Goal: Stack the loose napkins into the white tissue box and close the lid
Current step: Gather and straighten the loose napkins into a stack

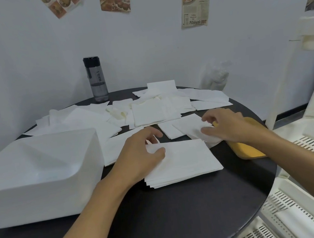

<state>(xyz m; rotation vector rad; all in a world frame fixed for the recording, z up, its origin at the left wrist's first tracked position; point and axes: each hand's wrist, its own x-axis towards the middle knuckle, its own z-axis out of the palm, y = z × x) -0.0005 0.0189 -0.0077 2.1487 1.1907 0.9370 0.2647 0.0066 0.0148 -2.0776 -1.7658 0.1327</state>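
Note:
The white tissue box [40, 172] stands open at the left of the round black table [164, 216]. A neat stack of napkins [185, 162] lies in the middle. My left hand [137, 160] rests on the stack's left edge, its thumb pressing the top sheet. My right hand [226, 126] pinches a loose napkin [190, 126] just right of the stack. Many loose napkins [151, 111] lie spread over the far half of the table. The yellow lid [249, 149] lies partly under my right wrist.
A dark water bottle [97, 80] stands at the table's far edge by the wall. A clear plastic wrapper [216, 78] sits at the far right. A cream slatted rack [305, 160] stands close against the table's right side.

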